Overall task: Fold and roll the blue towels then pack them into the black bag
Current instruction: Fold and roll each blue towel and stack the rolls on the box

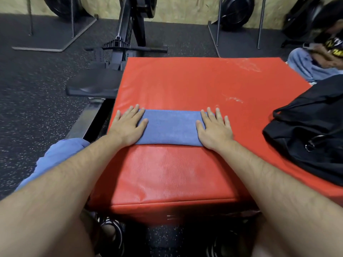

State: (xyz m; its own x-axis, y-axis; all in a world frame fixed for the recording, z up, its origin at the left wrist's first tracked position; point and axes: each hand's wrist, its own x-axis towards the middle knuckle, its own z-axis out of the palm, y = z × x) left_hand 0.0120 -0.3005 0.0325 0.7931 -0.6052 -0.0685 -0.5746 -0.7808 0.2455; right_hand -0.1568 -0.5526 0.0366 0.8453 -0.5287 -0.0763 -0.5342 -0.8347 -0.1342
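1. Lowest in the frame, your forearms reached forward over the near edge of the red pad.
2. At the lower left, beside your left arm, a loose blue cloth lay bunched.
3. At frame centre, the blue towel lay folded flat on the pad as a strip, its long axis running left to right.
4. Your left hand pressed flat on the strip's left end, fingers straight and spread, gripping nothing.
5. Your right hand pressed the right end the same way.
6. At the right edge, the black bag sat on the pad, apart from the towel.
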